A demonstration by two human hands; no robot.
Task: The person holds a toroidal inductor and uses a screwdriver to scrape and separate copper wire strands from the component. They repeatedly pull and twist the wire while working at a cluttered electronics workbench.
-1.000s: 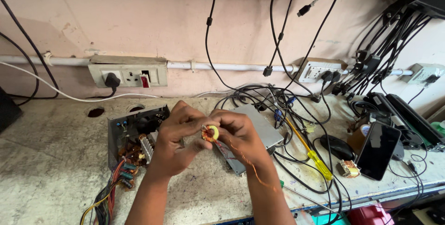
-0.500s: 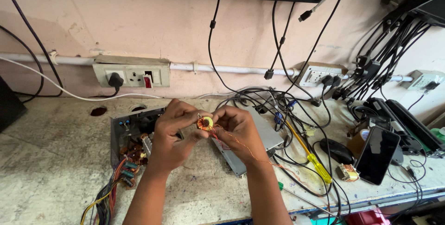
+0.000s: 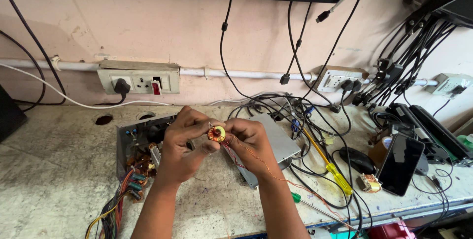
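1. The left hand (image 3: 185, 145) and right hand (image 3: 249, 143) both pinch a small toroid coil (image 3: 216, 133) above the open power supply (image 3: 143, 145).
2. The fingers are closed on the coil; copper wire (image 3: 256, 162) trails from it.
3. The winding seems in progress; the next turn needs steady tension.

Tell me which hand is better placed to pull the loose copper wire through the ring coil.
Probably the right hand: the copper wire trails from the ring coil down along its wrist side, while the left hand pinches the coil from the other side, steadying it.

Opened power supply (image 3: 143, 145) lies left of screwdriver (image 3: 329, 162).
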